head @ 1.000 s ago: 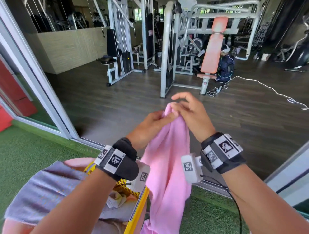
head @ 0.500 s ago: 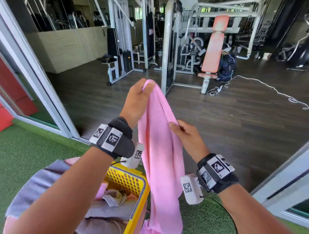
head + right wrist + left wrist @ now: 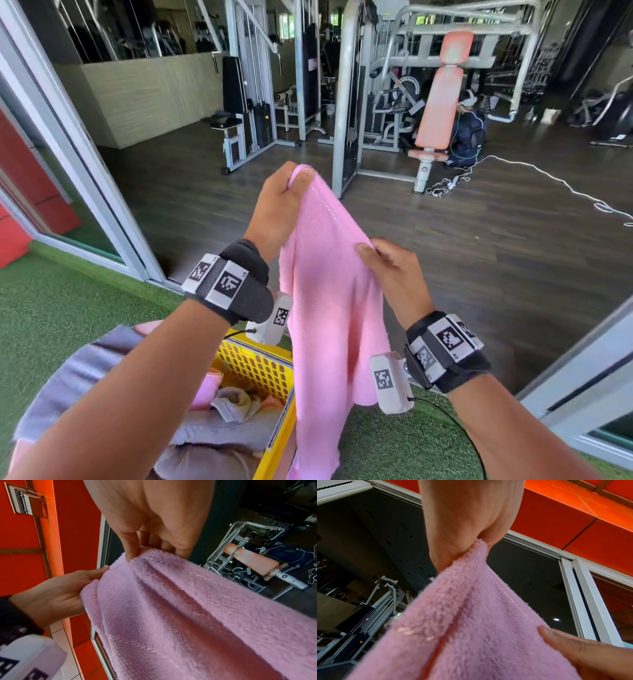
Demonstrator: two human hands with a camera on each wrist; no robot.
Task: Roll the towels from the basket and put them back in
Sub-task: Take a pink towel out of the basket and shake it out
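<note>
Head camera looks forward and down over both forearms into a gym; each wrist camera, close up, looks along its hand and upward. All three views share the pink towel [image 3: 329,308].

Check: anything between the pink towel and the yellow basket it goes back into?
Nothing visible blocks it. The pink towel, held by the left hand and right hand, hangs beside the yellow basket, whose open top holds other towels.

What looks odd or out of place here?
A grey cloth hangs out over the yellow basket's left side, and the towels inside lie crumpled, none rolled. The pink towel hangs unrolled between left hand and right hand.
</note>
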